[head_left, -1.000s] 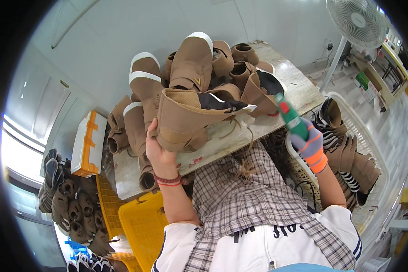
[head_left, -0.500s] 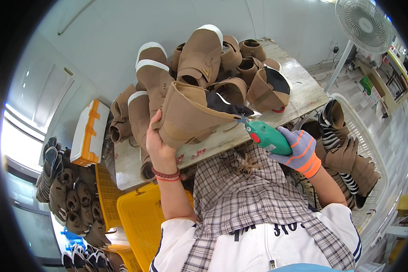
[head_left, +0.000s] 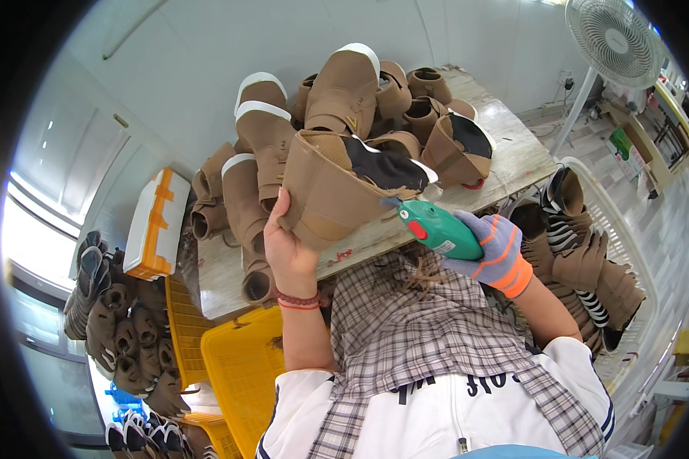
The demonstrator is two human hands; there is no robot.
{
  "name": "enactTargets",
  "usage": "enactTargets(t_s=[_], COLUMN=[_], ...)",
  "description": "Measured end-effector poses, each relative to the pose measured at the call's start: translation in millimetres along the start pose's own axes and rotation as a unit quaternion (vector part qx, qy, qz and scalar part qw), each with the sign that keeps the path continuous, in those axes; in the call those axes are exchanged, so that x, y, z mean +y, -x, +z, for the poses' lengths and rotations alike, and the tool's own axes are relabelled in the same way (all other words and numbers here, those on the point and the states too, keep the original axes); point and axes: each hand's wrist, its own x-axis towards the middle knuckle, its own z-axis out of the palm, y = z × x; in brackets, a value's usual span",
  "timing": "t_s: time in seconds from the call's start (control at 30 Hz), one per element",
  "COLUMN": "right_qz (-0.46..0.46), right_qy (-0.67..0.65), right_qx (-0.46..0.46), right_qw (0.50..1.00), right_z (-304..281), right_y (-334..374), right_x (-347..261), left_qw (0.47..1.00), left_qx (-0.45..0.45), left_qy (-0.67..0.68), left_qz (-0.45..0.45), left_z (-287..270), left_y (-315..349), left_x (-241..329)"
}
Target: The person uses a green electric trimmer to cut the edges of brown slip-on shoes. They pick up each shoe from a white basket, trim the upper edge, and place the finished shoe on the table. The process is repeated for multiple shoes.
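Note:
My bare left hand (head_left: 291, 245), with a red bead bracelet at the wrist, is closed around a brown shoe upper (head_left: 321, 191) and holds it up above the table edge. The upper's black lining and frayed bottom edge show on its right side. In a grey and orange glove, my right hand (head_left: 491, 249) grips green electric scissors (head_left: 440, 229) with a red button. Their dark tip touches or lies very close to the upper's lower edge; I cannot tell which. Several brown shoe uppers (head_left: 343, 88) with white toes lie heaped on the table just beyond.
The worn table (head_left: 513, 145) stands before me. Yellow crates (head_left: 241, 375) and a white-and-orange foam box (head_left: 157, 222) are at left, near hanging uppers (head_left: 126, 336). At right stand a white basket (head_left: 643, 283) of stacked uppers and a fan (head_left: 616, 42). Brown scraps (head_left: 421, 279) lie on my apron.
The upper has turned in my left hand, showing more black lining. My right hand and the scissors have shifted slightly left along its edge.

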Motion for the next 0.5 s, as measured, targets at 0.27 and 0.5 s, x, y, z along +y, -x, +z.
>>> enactTargets(t_s=[0.27, 0.5], right_qz=[0.097, 0.221], right_qy=[-0.169, -0.259], right_qx=[-0.023, -0.017], right_qw=[0.981, 0.94], right_z=[12, 22], right_y=[-9, -2], right_x=[-11, -15], left_qw=[0.98, 0.914], left_qx=[-0.092, -0.1], left_qy=[-0.16, -0.344], left_qz=[0.077, 0.193], left_z=[5, -23], left_y=[17, 19], left_x=[-25, -38])
